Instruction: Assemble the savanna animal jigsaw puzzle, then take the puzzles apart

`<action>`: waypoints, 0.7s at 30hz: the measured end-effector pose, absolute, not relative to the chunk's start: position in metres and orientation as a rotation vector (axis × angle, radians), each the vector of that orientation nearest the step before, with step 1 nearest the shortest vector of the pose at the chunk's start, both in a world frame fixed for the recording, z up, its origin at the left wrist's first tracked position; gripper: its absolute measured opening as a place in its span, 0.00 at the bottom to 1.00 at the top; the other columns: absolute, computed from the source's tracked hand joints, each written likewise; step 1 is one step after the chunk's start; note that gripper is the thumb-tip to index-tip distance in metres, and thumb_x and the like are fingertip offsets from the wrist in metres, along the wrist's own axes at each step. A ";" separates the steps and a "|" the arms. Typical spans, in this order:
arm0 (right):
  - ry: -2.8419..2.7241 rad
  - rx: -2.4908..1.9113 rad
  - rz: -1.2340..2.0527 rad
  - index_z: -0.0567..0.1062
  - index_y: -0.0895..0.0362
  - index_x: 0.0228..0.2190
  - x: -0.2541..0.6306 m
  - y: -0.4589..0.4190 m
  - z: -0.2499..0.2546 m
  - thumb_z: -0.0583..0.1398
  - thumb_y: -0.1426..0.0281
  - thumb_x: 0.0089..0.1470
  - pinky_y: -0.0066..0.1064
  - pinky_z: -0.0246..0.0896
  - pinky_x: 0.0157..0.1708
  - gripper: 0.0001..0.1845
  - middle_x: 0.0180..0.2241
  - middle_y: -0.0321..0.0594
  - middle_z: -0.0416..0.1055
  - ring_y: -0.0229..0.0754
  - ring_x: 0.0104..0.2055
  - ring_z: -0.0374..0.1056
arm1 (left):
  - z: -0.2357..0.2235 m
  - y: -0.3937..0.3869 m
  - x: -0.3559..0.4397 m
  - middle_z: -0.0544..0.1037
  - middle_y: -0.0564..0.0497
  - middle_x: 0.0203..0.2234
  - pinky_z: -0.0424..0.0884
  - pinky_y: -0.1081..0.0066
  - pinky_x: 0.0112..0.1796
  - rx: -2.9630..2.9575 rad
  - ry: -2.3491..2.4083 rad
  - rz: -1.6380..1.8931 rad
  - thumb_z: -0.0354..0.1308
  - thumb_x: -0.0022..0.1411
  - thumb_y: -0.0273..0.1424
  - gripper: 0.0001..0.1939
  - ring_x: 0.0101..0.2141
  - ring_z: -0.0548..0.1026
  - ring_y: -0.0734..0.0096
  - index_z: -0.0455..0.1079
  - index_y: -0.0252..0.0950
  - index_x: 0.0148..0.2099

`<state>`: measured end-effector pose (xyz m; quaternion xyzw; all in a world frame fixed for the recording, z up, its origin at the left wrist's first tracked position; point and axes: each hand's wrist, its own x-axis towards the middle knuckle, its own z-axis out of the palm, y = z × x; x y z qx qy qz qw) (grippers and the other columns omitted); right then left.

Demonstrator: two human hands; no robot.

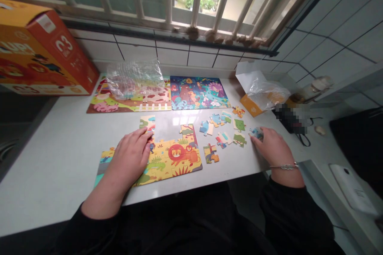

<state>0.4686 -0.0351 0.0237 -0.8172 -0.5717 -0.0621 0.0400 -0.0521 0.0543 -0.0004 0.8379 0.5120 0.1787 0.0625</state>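
White tiles line the wall (172, 53) behind a pale bench (54, 143), with a barred window (167, 2) above.

A partly assembled jigsaw puzzle (179, 157) lies on the bench near its front edge, showing two lions, a green crocodile and yellow ground. A column of pieces rises at the middle of its upper side, and a tree piece stands up near the right corner.

The person's left hand (131, 155) rests palm down over the left part of this puzzle, its fingers extended close together and their tips on the raised column. The right hand (271, 145) pinches a small blue piece (256, 132) between thumb and fingers, at the right of a scatter of loose pieces (224, 139) beside the puzzle. A bracelet (287, 166) circles the right wrist; both sleeves are black.

Farther back, a farm-scene puzzle (128, 105) with crumpled clear plastic (134, 77) on it sits next to a dark forest puzzle (199, 93). At back left stands a large orange and red box (66, 53). At back right, a small open box (251, 105) has more clear wrap (271, 91) on it, near a bottle (318, 85) and a pixelated dark object (291, 119).
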 end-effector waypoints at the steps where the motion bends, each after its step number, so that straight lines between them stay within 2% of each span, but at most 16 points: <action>1: -1.744 -2.502 -0.144 0.80 0.65 0.57 0.475 -0.040 0.020 0.64 0.61 0.67 0.54 0.73 0.57 0.25 0.53 0.65 0.81 0.66 0.55 0.78 | 0.000 0.054 -0.052 0.75 0.38 0.70 0.68 0.42 0.68 2.528 1.544 0.544 0.47 0.79 0.36 0.23 0.67 0.73 0.43 0.72 0.40 0.69; 5: -1.682 -2.469 -0.053 0.80 0.63 0.58 0.482 -0.047 0.014 0.64 0.62 0.66 0.52 0.74 0.59 0.24 0.55 0.62 0.82 0.63 0.56 0.78 | 0.001 0.055 -0.052 0.75 0.38 0.70 0.68 0.43 0.68 2.534 1.532 0.548 0.47 0.79 0.36 0.23 0.67 0.73 0.43 0.72 0.40 0.68; 11: -1.787 -2.241 -0.111 0.80 0.63 0.58 0.461 -0.047 0.022 0.61 0.65 0.68 0.56 0.71 0.63 0.23 0.56 0.62 0.81 0.64 0.59 0.77 | 0.000 0.055 -0.052 0.75 0.39 0.69 0.68 0.44 0.68 2.545 1.545 0.546 0.47 0.79 0.36 0.23 0.67 0.73 0.44 0.72 0.39 0.68; 16: -1.984 -1.993 0.169 0.80 0.56 0.59 0.435 -0.048 0.029 0.65 0.60 0.66 0.54 0.73 0.64 0.24 0.60 0.55 0.81 0.62 0.61 0.78 | -0.001 0.056 -0.052 0.75 0.37 0.69 0.69 0.43 0.68 2.557 1.545 0.530 0.46 0.80 0.36 0.24 0.66 0.73 0.43 0.73 0.36 0.68; 18: -1.999 -1.992 0.220 0.81 0.55 0.58 0.430 -0.047 0.031 0.67 0.62 0.64 0.55 0.74 0.63 0.23 0.60 0.55 0.81 0.62 0.60 0.79 | 0.000 0.056 -0.052 0.75 0.37 0.69 0.69 0.43 0.68 2.561 1.540 0.538 0.46 0.80 0.36 0.24 0.66 0.73 0.42 0.73 0.36 0.68; 21: -1.971 -2.021 0.281 0.81 0.55 0.57 0.430 -0.045 0.034 0.67 0.63 0.63 0.52 0.78 0.55 0.22 0.57 0.53 0.82 0.60 0.53 0.81 | 0.000 0.056 -0.052 0.75 0.37 0.69 0.69 0.44 0.68 2.558 1.546 0.544 0.47 0.79 0.36 0.24 0.66 0.74 0.43 0.73 0.36 0.68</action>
